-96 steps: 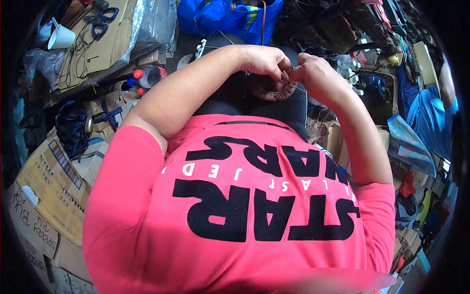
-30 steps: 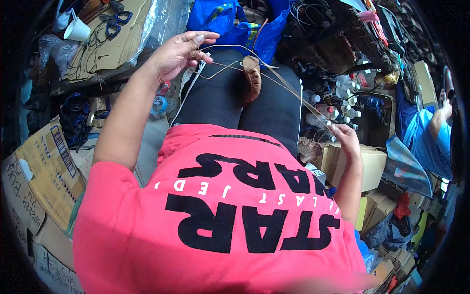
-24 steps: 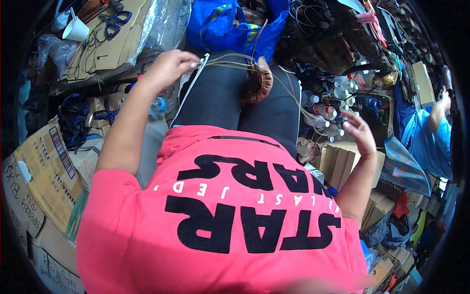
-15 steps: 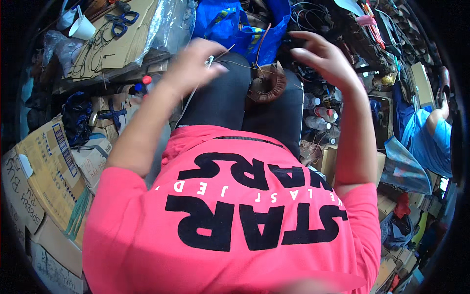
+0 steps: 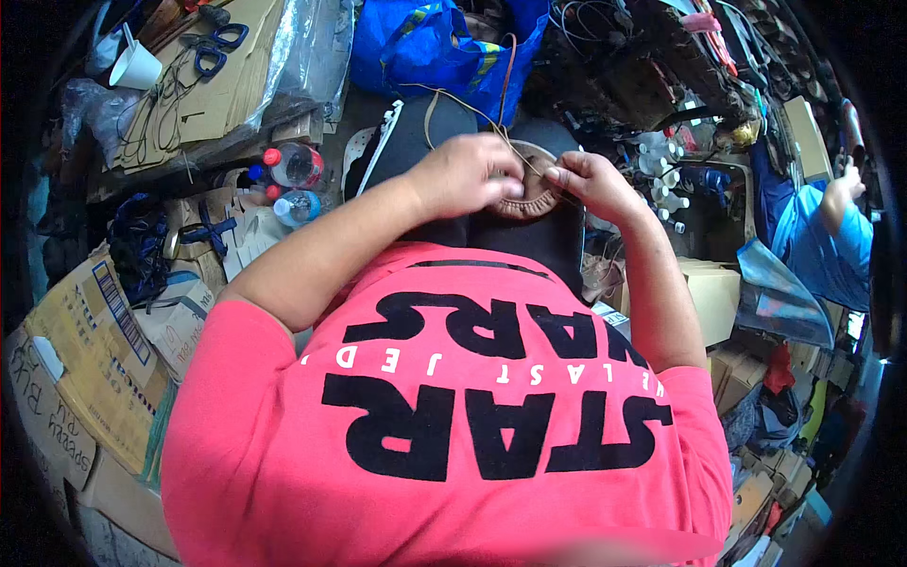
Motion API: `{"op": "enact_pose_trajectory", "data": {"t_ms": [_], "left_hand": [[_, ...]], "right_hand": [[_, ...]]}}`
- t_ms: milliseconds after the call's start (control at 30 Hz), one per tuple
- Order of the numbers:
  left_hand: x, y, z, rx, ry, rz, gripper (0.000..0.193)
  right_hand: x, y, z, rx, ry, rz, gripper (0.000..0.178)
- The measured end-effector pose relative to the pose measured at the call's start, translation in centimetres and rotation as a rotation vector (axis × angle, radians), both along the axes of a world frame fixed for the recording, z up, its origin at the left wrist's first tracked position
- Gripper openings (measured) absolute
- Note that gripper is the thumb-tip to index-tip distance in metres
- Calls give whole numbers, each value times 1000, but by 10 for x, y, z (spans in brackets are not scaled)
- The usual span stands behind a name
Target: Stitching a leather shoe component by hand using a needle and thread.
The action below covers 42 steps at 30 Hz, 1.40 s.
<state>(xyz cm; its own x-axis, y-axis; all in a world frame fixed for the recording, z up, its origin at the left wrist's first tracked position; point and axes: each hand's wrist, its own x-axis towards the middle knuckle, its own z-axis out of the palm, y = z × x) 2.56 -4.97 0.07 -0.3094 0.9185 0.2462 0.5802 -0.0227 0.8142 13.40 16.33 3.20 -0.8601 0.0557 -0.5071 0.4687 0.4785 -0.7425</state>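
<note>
On my lap sits a brown leather shoe upper (image 5: pixel 531 204), moccasin-like, with a gathered, puckered edge along its curve. My right hand (image 5: pixel 597 185) pinches its right edge between thumb and fingers. From the left, my left hand (image 5: pixel 470 176) reaches over the upper, its fingers curled and slightly blurred at the inner edge. What the left fingertips hold, if anything, is hidden. A thin tan thread (image 5: pixel 432 115) loops up above the left hand and runs down to the leather between both hands.
Ahead stands a blue bag (image 5: pixel 416 57). Scissors (image 5: pixel 212 59) and a white cup (image 5: pixel 136 68) lie on cardboard at the upper left. Plastic bottles (image 5: pixel 295 168) stand left of my legs, several more to the right. A person in a blue shirt (image 5: pixel 831 246) is at the far right.
Both hands were raised wide apart above my knees; they have come down and inward to the shoe upper. My right hand has taken hold of its edge.
</note>
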Motion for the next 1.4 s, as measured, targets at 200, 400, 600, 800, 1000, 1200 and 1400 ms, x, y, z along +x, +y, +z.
{"op": "enact_pose_trajectory", "data": {"t_ms": [200,400,600,800,1000,1200,1400], "left_hand": [[-30,40,0,24,-67,-18,21],[-29,58,7,-260,-420,-167,17],[-19,67,13,-316,-439,-202,15],[-28,64,7,-301,-539,-129,14],[-41,68,2,-363,-713,-262,21],[-45,65,11,-437,-690,-300,25],[-46,67,5,-444,-696,-313,27]], "right_hand": [[-6,-14,27,74,274,-239,30],[-1,-15,40,-10,-170,-31,30],[30,-6,28,-31,-21,-6,25],[59,8,80,-181,123,-288,27],[46,-12,67,206,296,-99,21],[29,-21,50,315,302,-45,18],[21,-22,53,405,257,1,17]]}}
